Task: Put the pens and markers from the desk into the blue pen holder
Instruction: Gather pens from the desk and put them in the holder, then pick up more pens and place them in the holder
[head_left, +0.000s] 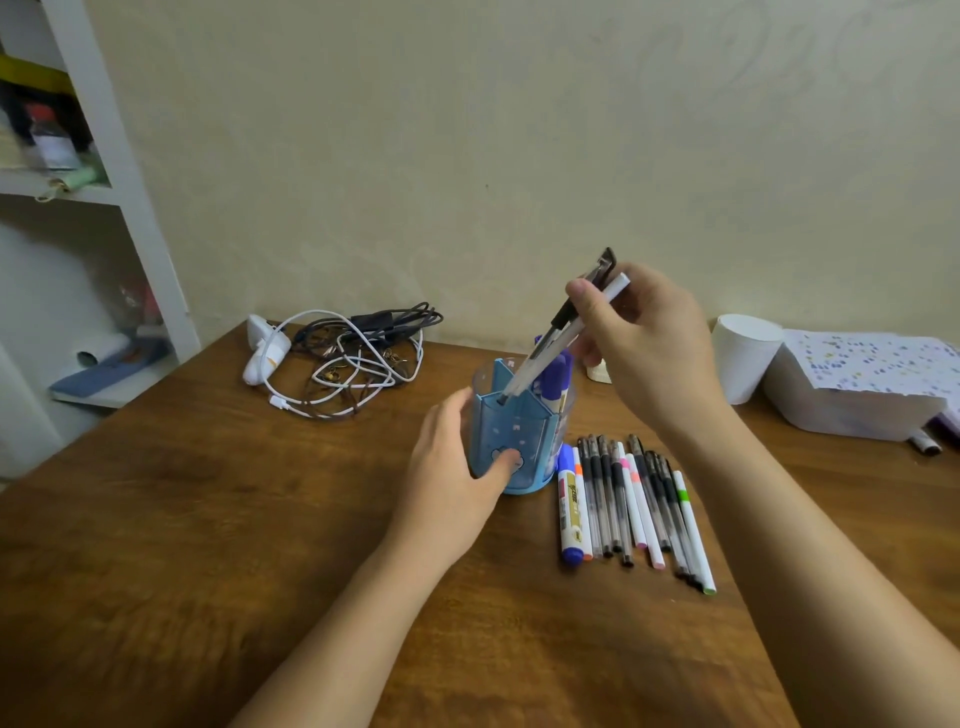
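Observation:
The blue pen holder (524, 441) stands mid-desk with a blue-capped marker (555, 378) inside. My left hand (457, 467) grips the holder's left side, thumb across its front. My right hand (644, 343) is above and to the right, shut on two pens (545, 353), one white and one clear with a black cap. They slant down to the left, tips at the holder's rim. A row of several pens and markers (628, 504) lies on the desk right of the holder, with a blue marker (568, 506) at its left end.
A tangle of cables with a white charger (343, 358) lies behind the holder on the left. A white roll (745, 358) and a white box with dotted paper (862, 384) sit at the right. A white shelf (104, 208) stands at the far left.

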